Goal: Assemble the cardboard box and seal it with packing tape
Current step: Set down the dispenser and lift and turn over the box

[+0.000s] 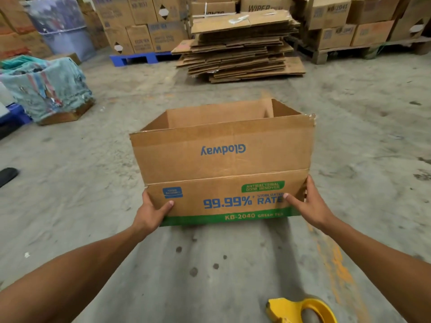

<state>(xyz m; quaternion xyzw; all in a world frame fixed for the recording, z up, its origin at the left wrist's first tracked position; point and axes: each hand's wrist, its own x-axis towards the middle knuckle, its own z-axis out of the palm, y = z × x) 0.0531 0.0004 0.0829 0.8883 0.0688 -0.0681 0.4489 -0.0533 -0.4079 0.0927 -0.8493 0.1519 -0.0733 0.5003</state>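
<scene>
A brown cardboard box (pixel 224 164) with blue and green print stands opened out on the concrete floor, its top flaps upright and its inside open to view. My left hand (pixel 152 212) grips its near lower left corner, thumb on the printed face. My right hand (pixel 307 203) holds the near lower right corner, thumb pressed on the front. A yellow tape dispenser (pixel 300 310) lies on the floor close to me at the bottom right, apart from both hands.
A tall stack of flattened cardboard (pixel 242 47) lies straight ahead. Pallets of sealed cartons (pixel 144 24) line the back. A cloth-covered bundle (pixel 46 89) sits at the left. Bare concrete floor surrounds the box.
</scene>
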